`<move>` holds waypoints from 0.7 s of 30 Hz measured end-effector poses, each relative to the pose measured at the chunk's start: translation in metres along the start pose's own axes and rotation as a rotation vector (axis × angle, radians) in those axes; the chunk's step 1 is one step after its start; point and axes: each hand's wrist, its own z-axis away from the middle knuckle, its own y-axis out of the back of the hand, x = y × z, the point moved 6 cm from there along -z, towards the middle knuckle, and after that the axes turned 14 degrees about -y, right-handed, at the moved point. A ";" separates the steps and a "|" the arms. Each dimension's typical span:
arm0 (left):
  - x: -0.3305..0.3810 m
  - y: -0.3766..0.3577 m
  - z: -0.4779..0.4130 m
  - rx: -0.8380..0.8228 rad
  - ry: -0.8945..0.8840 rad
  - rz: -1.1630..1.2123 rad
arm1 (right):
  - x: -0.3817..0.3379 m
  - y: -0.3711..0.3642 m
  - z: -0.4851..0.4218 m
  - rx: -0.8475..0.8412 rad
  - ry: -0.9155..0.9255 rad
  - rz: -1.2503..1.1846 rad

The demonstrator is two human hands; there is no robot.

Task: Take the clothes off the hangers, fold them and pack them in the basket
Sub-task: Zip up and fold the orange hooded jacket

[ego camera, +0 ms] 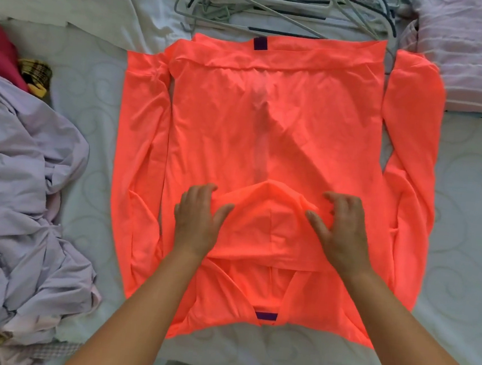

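Pale quilted bedding covers the bed (pixel 87 114), and a neon orange long-sleeved top (pixel 268 132) lies spread flat across its middle, hem end away from the person and neck end nearest. Both hands rest on the near half of the top, either side of its hood, which is folded up onto the body: the left hand (pixel 197 222) lies with fingers slightly bent and thumb spread against the hood's left edge, and the right hand (pixel 344 230) lies the same way on the hood's right edge, fingers bent on the cloth, gripping nothing. Outside each hand a sleeve runs along the top's side. Beyond the sleeves bare mattress shows on both sides. Left of the left hand sits a crumpled heap of lilac clothes (pixel 18 190). Far ahead of the hands lies a tangle of hangers (pixel 266 2), with a striped pillow (pixel 475 57) to their right.
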 end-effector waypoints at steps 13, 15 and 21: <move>0.004 0.006 0.070 0.131 0.057 0.379 | -0.034 -0.034 0.046 -0.012 0.620 0.146; 0.001 -0.009 0.103 0.089 0.260 0.512 | -0.031 -0.061 0.047 -0.062 0.677 0.313; -0.011 -0.014 0.121 0.260 0.568 0.517 | -0.029 -0.071 0.037 -0.085 0.580 0.408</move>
